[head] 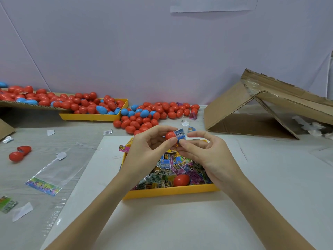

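My left hand (144, 150) holds a red plastic egg half (170, 135) between thumb and fingers, above the near yellow tray (169, 191). My right hand (203, 152) pinches a small blue printed packet (180, 134) that sits at the mouth of the egg half. The tray below is filled with several small colourful packets (169, 170), and one red egg (181, 179) lies on them near the front rim.
A heap of red and blue eggs (155, 114) lies at the back, some in a second yellow tray (93, 116) and on cardboard at the left. An open cardboard box (252, 105) stands at the right. Two red egg pieces (19, 153), plastic bags and paper scraps lie at the left.
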`<state>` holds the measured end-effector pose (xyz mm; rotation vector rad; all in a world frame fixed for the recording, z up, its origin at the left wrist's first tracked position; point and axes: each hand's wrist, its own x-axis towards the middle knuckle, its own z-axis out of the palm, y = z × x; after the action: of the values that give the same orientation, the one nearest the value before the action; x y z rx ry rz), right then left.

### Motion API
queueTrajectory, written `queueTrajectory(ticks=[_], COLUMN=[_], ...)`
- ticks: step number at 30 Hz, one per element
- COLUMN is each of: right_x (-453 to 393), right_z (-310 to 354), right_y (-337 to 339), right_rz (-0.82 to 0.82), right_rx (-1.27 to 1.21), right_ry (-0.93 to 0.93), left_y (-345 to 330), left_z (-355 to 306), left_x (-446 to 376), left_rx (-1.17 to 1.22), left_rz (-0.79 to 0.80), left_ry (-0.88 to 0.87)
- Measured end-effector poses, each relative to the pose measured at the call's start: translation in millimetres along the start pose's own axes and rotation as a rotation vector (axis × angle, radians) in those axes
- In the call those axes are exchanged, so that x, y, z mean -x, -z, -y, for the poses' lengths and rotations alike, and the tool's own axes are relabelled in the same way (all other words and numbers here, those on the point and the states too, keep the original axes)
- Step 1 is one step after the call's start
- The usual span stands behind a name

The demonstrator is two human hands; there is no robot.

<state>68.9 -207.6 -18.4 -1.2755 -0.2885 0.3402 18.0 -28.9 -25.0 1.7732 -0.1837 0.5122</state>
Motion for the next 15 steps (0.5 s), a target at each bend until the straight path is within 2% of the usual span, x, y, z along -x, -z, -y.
queueTrajectory(ticks=[5, 12, 15], right_x=[1.5, 3.5, 4.5], right_z=[0.4, 7.0, 10.1], right_y=[1.4, 1.5, 2.8], right_rz=[0.048, 0.053, 0.145], right_rx=[0.043, -0.044, -0.078], right_ry=[-0.004, -0.098, -0.177], left_y=[0.1, -1.9, 2.1], left_z=[2.3, -0.8, -1.5], left_x=[1.3, 4.2, 3.5], left_rx=[-0.128, -0.326, -0.418], left_rz=[-0.001, 0.047, 0.014], left_ry=[-0.088, -0.217, -0.276])
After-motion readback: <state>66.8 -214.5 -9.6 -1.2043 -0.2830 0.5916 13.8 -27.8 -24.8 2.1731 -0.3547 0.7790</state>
